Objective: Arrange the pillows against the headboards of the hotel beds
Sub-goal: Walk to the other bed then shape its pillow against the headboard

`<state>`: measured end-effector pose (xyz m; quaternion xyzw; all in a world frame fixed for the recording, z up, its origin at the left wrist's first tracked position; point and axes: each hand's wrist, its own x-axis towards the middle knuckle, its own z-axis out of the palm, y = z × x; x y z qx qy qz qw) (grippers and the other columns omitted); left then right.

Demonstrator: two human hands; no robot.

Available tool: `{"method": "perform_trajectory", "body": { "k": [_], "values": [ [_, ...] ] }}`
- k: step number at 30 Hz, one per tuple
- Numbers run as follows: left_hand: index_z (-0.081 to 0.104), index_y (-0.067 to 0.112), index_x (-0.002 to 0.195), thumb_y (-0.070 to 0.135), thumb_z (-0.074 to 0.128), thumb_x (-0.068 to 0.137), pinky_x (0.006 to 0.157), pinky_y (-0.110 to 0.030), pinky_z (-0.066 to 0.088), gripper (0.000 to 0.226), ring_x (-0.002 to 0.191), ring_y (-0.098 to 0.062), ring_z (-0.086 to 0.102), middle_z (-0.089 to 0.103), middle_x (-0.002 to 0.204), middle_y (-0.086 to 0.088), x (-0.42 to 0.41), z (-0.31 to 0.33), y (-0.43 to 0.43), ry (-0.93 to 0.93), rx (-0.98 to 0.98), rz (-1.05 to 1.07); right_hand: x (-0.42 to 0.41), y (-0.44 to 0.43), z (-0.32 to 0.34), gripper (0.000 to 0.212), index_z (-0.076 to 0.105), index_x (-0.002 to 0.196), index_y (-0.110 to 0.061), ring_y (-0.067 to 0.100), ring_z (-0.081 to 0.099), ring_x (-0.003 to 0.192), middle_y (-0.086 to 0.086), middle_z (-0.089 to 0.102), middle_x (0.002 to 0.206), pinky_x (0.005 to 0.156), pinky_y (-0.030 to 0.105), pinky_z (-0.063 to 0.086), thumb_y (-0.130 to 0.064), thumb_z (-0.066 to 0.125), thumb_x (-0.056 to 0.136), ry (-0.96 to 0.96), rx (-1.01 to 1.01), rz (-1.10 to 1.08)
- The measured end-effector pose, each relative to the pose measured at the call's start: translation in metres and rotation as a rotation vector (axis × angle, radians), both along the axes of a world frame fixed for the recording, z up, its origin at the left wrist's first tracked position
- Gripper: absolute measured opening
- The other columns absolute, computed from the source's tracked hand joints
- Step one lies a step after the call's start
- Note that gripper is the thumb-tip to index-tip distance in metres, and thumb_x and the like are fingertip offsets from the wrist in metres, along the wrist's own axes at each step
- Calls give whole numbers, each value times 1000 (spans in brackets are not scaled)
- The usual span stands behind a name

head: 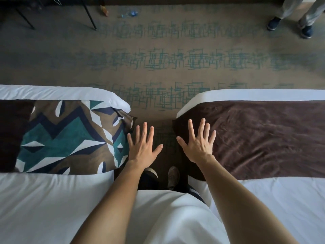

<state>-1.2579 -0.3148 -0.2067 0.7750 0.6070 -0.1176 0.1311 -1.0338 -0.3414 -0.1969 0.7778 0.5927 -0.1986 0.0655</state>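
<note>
We find the person standing in the gap between two beds, facing what appear to be the foot ends and the carpet (158, 59) beyond. Both grips are released. The left grip (142, 150) is spread flat, fingers straight and apart, over the gap just beside the left bed (44, 199). The right grip (197, 145) is spread likewise over the inner edge of the brown runner (255, 138) on the right bed (281, 199). Neither grasps anything. We cannot tell whether either palm presses down or merely hovers.

The only pillow in view is a patterned pillow (70, 138), teal, white and brown, lying flat across the left bed on a dark band. Its nearest corner lies just beside the little finger of the left grip; contact cannot be confirmed. The right grip is apart from it, across the gap. No headboard shows, and no pillow shows on the right bed.

In our judgement the step in hand is taking up this pillow. It looks soft and broad, so it should be grasped with both grips at opposite edges, not dragged by one corner. It should be lifted clear so the band beneath is not pulled askew, carried to the head end, which we judge lies behind the person, and stood upright and centred against the headboard.
</note>
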Motion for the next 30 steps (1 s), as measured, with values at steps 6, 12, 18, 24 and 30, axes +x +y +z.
{"method": "perform_trajectory", "body": {
  "k": [6,12,18,24,30],
  "values": [
    [0,23,162,74,25,95,119,-63,-4,88,156,-35,-8,-12,170,-8,9,-4,56,10,1,-22,7,51,-2,85,-15,159,-31,40,-12,153,21,-21,164,121,63,-3,-77,11,93,-7,8,34],
    [-4,23,162,73,24,96,118,-61,-9,88,155,-35,-14,-17,169,-8,13,-7,133,-18,-18,-58,15,122,-4,84,-14,159,-32,41,-10,153,21,-17,165,121,63,-3,-77,13,93,-28,10,9],
    [-4,22,162,72,25,96,121,-66,-1,87,155,-34,-13,-18,169,-8,13,-6,233,-41,-30,-101,12,208,0,85,-21,156,-33,39,-16,153,19,-25,163,121,62,-5,-78,12,92,-30,-10,-75],
    [-8,23,161,71,25,97,120,-65,-8,86,154,-33,-18,-24,167,-6,16,-2,333,-70,-46,-167,4,288,4,85,-24,155,-34,37,-20,152,17,-30,162,121,62,-4,-78,10,92,-35,-25,-157],
    [-8,24,161,70,27,97,119,-65,-11,86,154,-31,-20,-25,166,-4,26,-1,408,-84,-73,-192,10,347,5,85,-17,157,-33,38,-15,153,18,-23,164,121,62,-4,-78,10,91,-36,-2,-210]
  ]
}}
